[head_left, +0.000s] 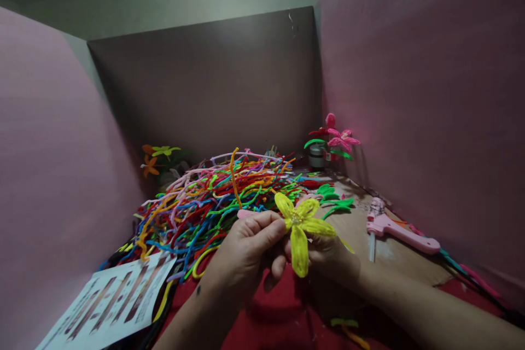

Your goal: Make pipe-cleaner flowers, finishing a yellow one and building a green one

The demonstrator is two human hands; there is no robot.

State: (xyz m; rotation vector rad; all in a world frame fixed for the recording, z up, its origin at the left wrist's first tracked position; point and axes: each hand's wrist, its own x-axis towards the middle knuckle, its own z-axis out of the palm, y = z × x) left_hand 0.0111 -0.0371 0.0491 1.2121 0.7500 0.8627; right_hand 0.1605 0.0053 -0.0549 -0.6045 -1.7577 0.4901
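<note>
A yellow pipe-cleaner flower (300, 224) with looped petals faces me in the middle of the view. My left hand (256, 243) pinches it at its left side between thumb and fingers. Behind the flower is my right hand (328, 257), closed around its back; the petals hide most of those fingers. Past my hands lies a big heap of pipe cleaners (213, 197) in many colours. Just right of the heap are green pipe-cleaner leaves (338, 205).
A pink glue gun (400, 229) lies on a cardboard sheet (353, 219) at right. Pink flowers (343, 139) stand by a grey jar (316, 156) at the back; orange flowers (151, 165) are at back left. A printed sheet (110, 301) lies front left. Pink walls flank the red cloth (266, 322).
</note>
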